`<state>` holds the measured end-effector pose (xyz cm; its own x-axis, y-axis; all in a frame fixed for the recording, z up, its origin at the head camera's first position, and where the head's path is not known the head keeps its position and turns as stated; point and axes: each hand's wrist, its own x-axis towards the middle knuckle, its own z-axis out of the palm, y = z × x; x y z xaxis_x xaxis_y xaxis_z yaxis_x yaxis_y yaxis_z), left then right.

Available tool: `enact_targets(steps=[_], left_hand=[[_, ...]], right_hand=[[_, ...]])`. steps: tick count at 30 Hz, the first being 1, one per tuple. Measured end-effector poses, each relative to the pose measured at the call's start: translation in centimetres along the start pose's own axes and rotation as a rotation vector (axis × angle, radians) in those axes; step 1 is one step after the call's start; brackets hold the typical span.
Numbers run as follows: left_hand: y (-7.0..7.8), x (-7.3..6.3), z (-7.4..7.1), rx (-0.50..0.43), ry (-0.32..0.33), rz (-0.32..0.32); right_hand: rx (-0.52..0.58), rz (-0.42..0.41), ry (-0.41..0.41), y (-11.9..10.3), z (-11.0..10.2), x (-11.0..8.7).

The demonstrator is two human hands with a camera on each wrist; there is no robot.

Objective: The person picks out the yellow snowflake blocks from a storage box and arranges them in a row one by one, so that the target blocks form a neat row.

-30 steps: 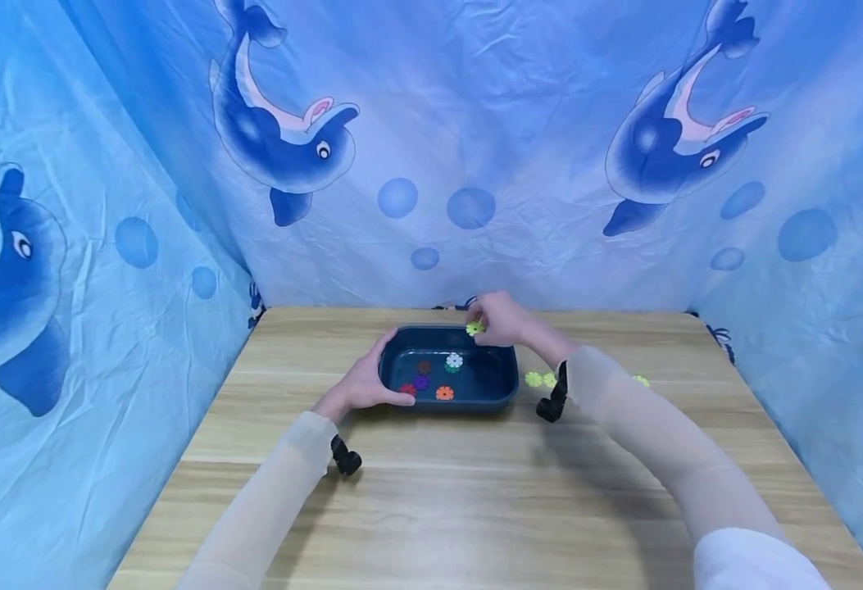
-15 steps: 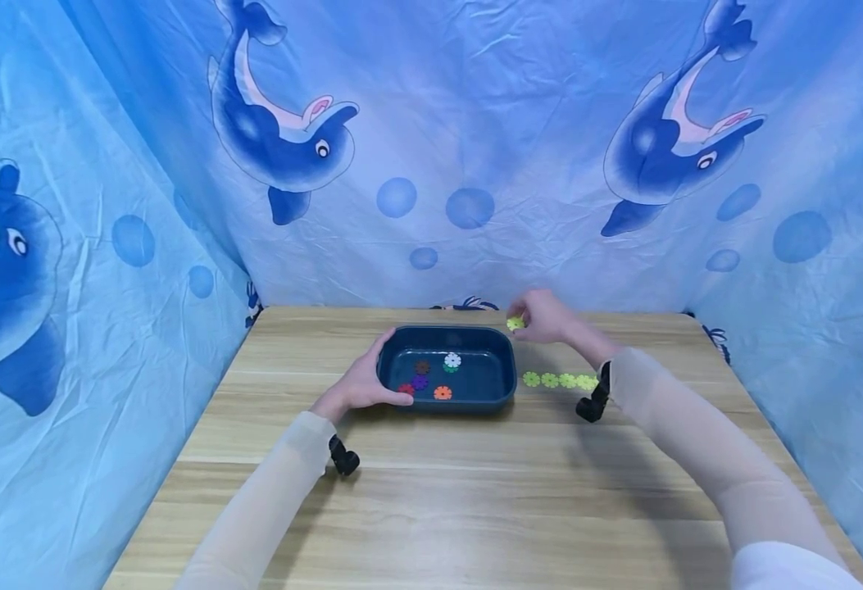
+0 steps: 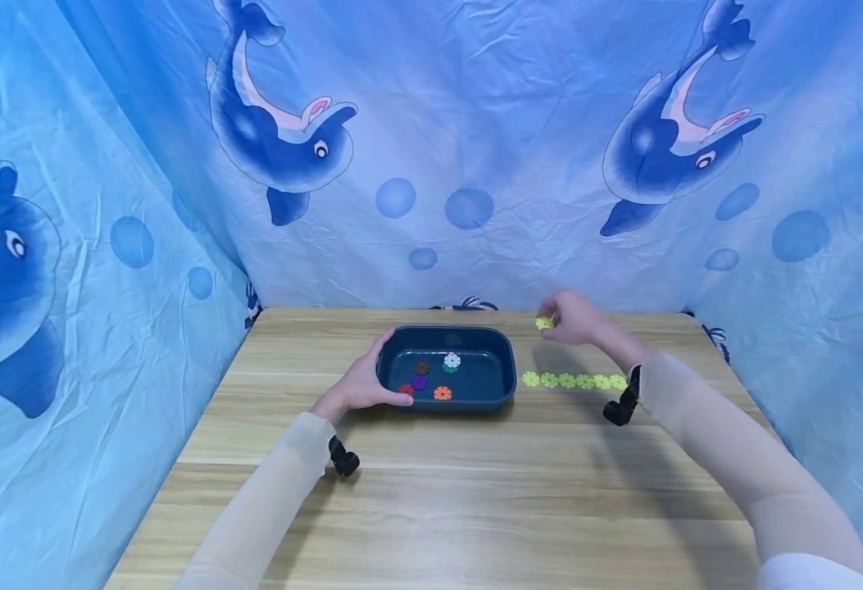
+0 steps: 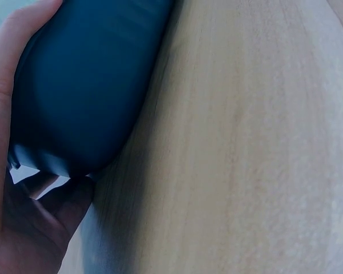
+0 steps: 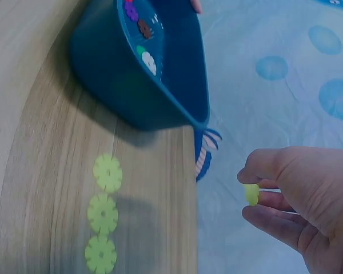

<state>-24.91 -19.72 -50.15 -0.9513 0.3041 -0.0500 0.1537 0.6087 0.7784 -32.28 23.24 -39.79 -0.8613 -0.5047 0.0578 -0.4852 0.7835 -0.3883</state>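
Note:
My right hand (image 3: 574, 318) pinches a yellow-green snowflake disc (image 3: 544, 323) between thumb and fingertips, raised above the table's back edge to the right of the tub. Seen edge-on in the right wrist view, the pinched disc (image 5: 251, 194) partly hides behind the fingers. At the left end of the dark blue tub (image 3: 475, 406), my left hand (image 3: 361, 383) grips it, thumb along the front side and fingers around the back corner. Inside lie loose discs: white (image 3: 451, 360), orange (image 3: 442, 393), purple (image 3: 420, 383), brown (image 3: 421, 368), plus red and green ones partly hidden.
Several yellow-green discs (image 3: 567, 380) lie flat in a straight row to the right of the tub, below my right hand. The wooden table (image 3: 431, 492) ends close behind the tub, where a blue dolphin-print curtain (image 3: 520, 262) hangs. Curtain also encloses both sides.
My right hand has lifted away from above the tub's back right corner and moved right, carrying the yellow-green disc. More of the disc row shows now. The left hand keeps its hold.

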Motion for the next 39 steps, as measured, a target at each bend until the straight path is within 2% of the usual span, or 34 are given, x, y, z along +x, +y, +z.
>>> enact_targets(steps=[18,29,39], left_hand=[[-0.3,-0.1,0.0,0.001,0.005,0.002],[-0.3,0.0,-0.1,0.008,0.007,0.003],[0.2,0.0,-0.1,0.001,0.01,-0.001]], right_hand=[[-0.013,0.067,0.016,3.8,-1.3,-3.8],[-0.006,0.116,-0.027,5.7,-1.9,-6.1],[-0.027,0.169,-0.019,8.2,-2.2,-8.0]])
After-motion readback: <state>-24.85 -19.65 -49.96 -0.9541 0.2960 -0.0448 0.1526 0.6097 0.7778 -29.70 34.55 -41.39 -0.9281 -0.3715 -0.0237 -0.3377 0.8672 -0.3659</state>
